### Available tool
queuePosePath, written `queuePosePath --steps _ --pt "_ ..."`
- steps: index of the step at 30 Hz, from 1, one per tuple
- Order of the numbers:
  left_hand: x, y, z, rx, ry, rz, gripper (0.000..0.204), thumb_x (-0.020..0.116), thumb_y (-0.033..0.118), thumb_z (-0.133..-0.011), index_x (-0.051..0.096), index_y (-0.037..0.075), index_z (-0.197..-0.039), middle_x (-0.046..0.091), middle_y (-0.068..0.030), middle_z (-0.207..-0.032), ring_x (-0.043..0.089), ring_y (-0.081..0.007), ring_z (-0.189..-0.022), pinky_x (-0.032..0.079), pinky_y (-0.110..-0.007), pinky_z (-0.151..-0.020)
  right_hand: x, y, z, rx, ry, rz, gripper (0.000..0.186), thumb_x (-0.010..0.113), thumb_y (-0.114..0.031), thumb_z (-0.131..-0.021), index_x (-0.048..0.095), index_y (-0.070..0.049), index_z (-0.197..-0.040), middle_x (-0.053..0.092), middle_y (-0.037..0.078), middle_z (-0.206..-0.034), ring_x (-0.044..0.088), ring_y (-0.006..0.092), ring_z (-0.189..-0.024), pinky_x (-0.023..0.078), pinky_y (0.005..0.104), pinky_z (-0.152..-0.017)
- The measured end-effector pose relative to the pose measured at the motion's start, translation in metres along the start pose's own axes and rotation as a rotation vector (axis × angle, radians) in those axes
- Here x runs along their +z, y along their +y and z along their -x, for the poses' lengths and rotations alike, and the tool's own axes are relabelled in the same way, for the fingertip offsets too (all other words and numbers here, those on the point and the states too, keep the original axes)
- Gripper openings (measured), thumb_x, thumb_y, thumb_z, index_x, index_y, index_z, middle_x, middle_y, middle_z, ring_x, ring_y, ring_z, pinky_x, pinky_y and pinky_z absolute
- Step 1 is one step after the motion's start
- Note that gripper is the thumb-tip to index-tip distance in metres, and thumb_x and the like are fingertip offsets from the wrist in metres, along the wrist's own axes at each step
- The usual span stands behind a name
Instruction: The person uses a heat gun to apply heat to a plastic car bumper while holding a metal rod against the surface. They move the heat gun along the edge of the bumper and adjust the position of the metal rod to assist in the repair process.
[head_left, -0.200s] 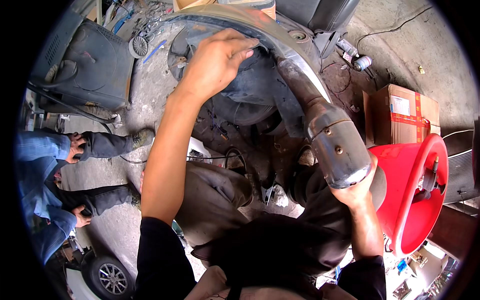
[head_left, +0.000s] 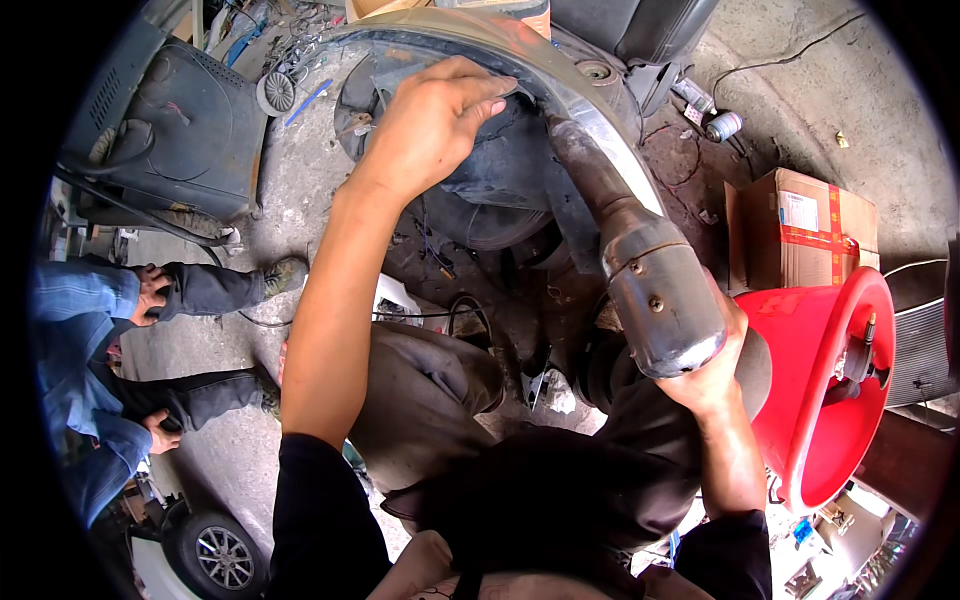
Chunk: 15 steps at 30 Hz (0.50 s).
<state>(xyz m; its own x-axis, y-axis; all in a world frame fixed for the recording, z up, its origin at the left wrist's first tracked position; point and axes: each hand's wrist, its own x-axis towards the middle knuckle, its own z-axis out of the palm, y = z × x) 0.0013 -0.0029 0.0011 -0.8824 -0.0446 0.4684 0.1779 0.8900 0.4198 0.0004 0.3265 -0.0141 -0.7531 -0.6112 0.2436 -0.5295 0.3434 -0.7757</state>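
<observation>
My left hand (head_left: 430, 125) rests palm down on the curved grey metal wheel arch (head_left: 560, 75) of a vehicle body, fingers spread toward the dark inner liner (head_left: 500, 165). My right hand (head_left: 712, 372) grips the thick lower end of a rusty steel exhaust muffler (head_left: 655, 285). Its narrower pipe (head_left: 580, 160) runs up into the arch, close to my left hand's fingertips. My knees in grey trousers (head_left: 420, 400) sit below.
A red plastic bucket (head_left: 830, 400) stands at my right, with a taped cardboard box (head_left: 800, 225) behind it. A dark machine housing (head_left: 170, 120) sits at upper left. Another person (head_left: 100, 360) in jeans and dark boots sits at left. A spray can (head_left: 722, 125) lies on the concrete floor.
</observation>
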Motion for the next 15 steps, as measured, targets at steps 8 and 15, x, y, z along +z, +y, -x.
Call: queuePosePath --steps 8,15 --pt "-0.0005 0.0008 -0.0002 0.012 0.002 -0.008 0.023 0.069 0.008 -0.09 0.075 0.006 -0.113 0.071 -0.0111 -0.109 0.068 -0.0283 -0.098 0.052 -0.035 -0.088 -0.0059 -0.0006 0.0012 -0.09 0.011 -0.008 0.057 0.087 -0.011 -0.067 0.064 0.004 -0.116 0.073 0.013 -0.101 0.072 0.0193 -0.09 0.055 0.031 -0.082" --pt "0.0016 -0.0005 0.0002 0.026 0.01 0.008 0.024 0.069 0.006 -0.09 0.075 0.005 -0.113 0.071 -0.0112 -0.108 0.068 -0.028 -0.097 0.052 -0.035 -0.088 -0.0026 0.0009 0.0011 -0.08 0.007 0.017 0.056 0.086 -0.01 -0.068 0.064 0.004 -0.117 0.073 0.013 -0.102 0.071 0.0184 -0.091 0.055 0.0308 -0.083"
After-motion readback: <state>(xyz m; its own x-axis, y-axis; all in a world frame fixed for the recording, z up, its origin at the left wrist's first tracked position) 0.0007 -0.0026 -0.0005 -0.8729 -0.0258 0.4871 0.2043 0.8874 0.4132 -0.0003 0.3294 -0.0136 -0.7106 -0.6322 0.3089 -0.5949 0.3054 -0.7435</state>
